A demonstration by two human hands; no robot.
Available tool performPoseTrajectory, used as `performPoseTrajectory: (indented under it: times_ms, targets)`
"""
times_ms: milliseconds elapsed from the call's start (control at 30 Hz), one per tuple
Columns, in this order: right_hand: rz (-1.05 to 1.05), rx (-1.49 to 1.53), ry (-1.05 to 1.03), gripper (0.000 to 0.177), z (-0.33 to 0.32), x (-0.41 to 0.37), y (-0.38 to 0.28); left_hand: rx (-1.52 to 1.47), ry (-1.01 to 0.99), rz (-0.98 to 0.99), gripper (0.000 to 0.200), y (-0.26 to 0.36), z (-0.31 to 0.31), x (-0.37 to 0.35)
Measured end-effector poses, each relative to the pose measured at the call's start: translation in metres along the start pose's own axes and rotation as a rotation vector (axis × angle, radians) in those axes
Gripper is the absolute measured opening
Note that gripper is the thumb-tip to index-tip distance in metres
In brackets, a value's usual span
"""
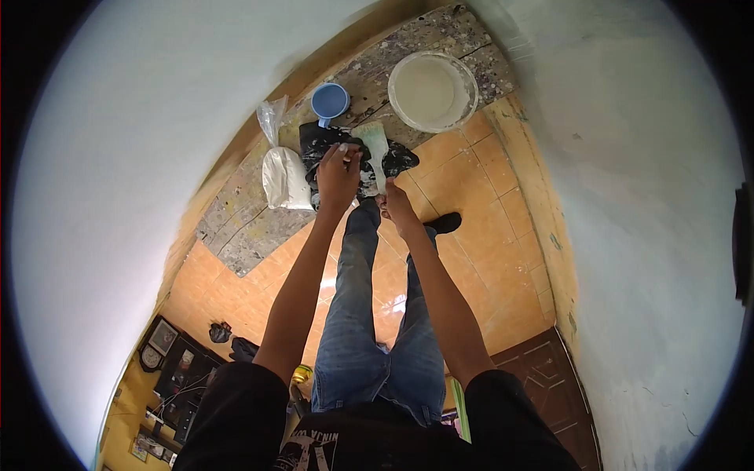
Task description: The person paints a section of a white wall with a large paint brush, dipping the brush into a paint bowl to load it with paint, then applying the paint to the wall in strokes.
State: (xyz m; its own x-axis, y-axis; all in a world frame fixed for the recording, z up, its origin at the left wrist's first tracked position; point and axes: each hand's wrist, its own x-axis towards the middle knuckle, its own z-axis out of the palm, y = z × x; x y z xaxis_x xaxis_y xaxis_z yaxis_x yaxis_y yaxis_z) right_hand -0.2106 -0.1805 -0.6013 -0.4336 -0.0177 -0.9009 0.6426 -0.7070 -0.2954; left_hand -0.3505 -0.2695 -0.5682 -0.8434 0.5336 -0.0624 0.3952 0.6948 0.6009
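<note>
My right hand (397, 206) is closed around the narrow lower end of a pale green flat scraper (374, 145). Its wide end points away from me, over a black plastic sheet (316, 140) smeared with white. To the left of the scraper, my left hand (339, 174) has its fingers curled together, with white on the fingertips. Whatever it may hold is too small to make out. A clear bag of white powder (284, 179) stands left of this hand. Beyond it is a blue mug (330, 101), its handle toward me.
A round white tub (433, 92) with pale contents stands at the far right of the paint-spattered wooden plank (243, 228). Walls rise closely on both sides. Orange floor tiles (503, 267) lie below, with a brown door (550, 377) at the lower right.
</note>
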Motion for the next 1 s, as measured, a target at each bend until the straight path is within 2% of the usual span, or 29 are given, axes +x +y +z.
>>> performPoseTrajectory:
  times_ms: [67,200,300,400,500,667,800,900,1000]
  targets:
    - [-0.118,-0.201,0.122,0.051,0.002,-0.002,0.003,0.030,-0.008,-0.053,0.009,0.011,-0.014,-0.013]
    - [-0.364,-0.647,0.358,0.053,0.007,-0.012,0.001,-0.108,0.048,-0.080,0.011,0.019,-0.031,-0.031]
    - [-0.586,-0.695,0.545,0.054,0.019,-0.022,0.006,-0.153,0.078,-0.071,0.011,0.024,-0.040,-0.039]
    - [-0.651,-0.786,0.584,0.057,0.020,-0.016,0.013,-0.156,0.093,-0.053,0.011,0.026,-0.040,-0.041]
    - [-0.402,-0.786,0.479,0.055,0.020,-0.014,0.013,-0.130,0.023,0.017,0.011,0.018,-0.034,-0.042]
    - [-0.409,-0.788,0.277,0.048,0.016,-0.004,0.019,-0.189,-0.181,-0.085,0.011,0.030,-0.018,-0.045]
    - [-0.360,-0.783,0.296,0.043,0.010,0.002,0.020,-0.045,-0.180,0.093,0.009,0.020,-0.002,-0.043]
    - [-0.375,-0.824,0.297,0.046,0.006,0.002,0.019,-0.126,-0.137,0.002,0.010,0.008,0.016,-0.047]
    - [-0.369,-0.843,0.309,0.049,0.008,0.001,0.019,-0.255,-0.074,-0.190,0.010,-0.006,0.039,-0.047]
